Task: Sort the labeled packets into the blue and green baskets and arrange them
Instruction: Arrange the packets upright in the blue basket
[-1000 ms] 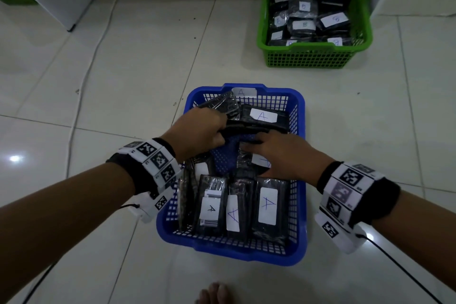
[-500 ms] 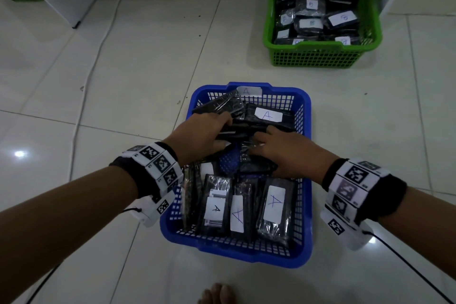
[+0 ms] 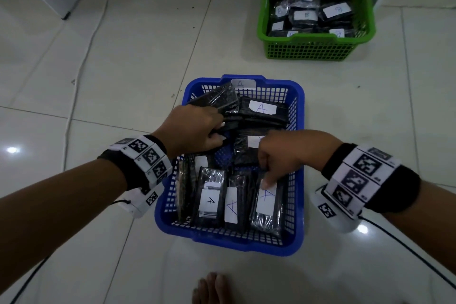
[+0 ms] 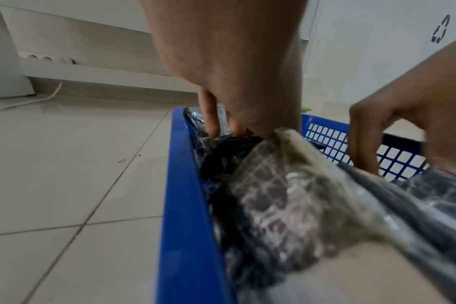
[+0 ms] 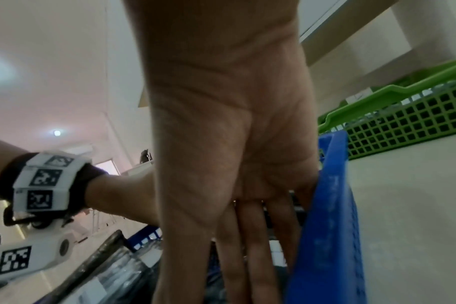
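Pale glossy floor tiles (image 3: 138, 61) carry both baskets in the head view: the blue basket (image 3: 299, 145) sits close in front of the person, and the green basket (image 3: 311, 49) stands well apart at the far right, filled with dark packets whose white labels read B. Inside the blue basket lie black, plastic-wrapped packets (image 3: 211, 195), each with a white label marked A in blue ink; a row stands on edge along the near wall and others lie flat at the far end. The left hand (image 3: 195, 128) reaches over the far stack, its grip curled onto a packet there. The right hand (image 3: 286, 153) hangs above the near row, fingers bent downward, one fingertip touching the top of the rightmost packet; whether it pinches anything I cannot tell. From the left wrist, the left hand (image 4: 234, 67) pushes its fingers (image 4: 210, 115) among crinkled wrappers beside the blue rim (image 4: 185, 185). From the right wrist, the right hand (image 5: 229, 144) points long, nearly straight fingers (image 5: 253, 257) down into the basket just inside its blue wall (image 5: 331, 226), the green basket (image 5: 404, 123) behind.
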A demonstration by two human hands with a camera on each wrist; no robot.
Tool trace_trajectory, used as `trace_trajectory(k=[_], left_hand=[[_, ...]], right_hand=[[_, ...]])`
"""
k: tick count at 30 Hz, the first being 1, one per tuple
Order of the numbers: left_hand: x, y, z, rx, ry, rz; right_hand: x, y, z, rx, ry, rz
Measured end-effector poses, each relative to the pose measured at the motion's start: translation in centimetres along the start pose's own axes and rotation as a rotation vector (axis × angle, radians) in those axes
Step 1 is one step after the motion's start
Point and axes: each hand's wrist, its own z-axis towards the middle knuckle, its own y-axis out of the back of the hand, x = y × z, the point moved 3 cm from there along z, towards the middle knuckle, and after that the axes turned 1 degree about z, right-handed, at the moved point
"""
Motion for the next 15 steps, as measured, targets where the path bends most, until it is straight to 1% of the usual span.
trace_trajectory(k=[1,2,3,5,7,8,11,12,13,15], left_hand=[[-0.1,0.1,-0.1,-0.001,-0.008,0.0],[-0.2,0.1,-0.2,-0.01,-0.014,-0.003],[-0.2,0.1,-0.3,-0.022,-0.015,-0.01],[0.0,0.2,-0.3,-0.056,0.007,-0.03],[0.5,0.4,-0.4,-0.085,0.057,-0.062],[0.7,0.5,-0.5,-0.086,0.085,-0.08],[1.0,0.7,-0.6,-0.086,0.128,-0.108],[1.1,0.7,-0.6,-0.088,0.134,-0.113],[1.2,0.6,-0.6,-0.09,0.137,-0.117],[1.3,0.4,-0.7,-0.102,0.131,-0.12]], right_hand=[[0.2,-0.4,-0.1,0.054,0.008,-0.026],[0.3,-0.5,-0.2,0.073,0.017,-0.026],[0.5,-0.3,-0.3,0.071,0.029,0.004],[0.3,0.9,-0.4,0.02,0.058,0.117],[-0.5,2.9,-0.7,-0.076,0.07,0.239],[-1.0,3.9,-0.8,-0.155,0.058,0.287],[-2.5,6.6,-0.8,-0.469,-0.033,0.319],[-2.9,7.0,-0.8,-0.539,-0.062,0.313],[-3.1,7.1,-0.6,-0.567,-0.083,0.308],[-3.1,6.6,-0.2,-0.554,-0.092,0.307]])
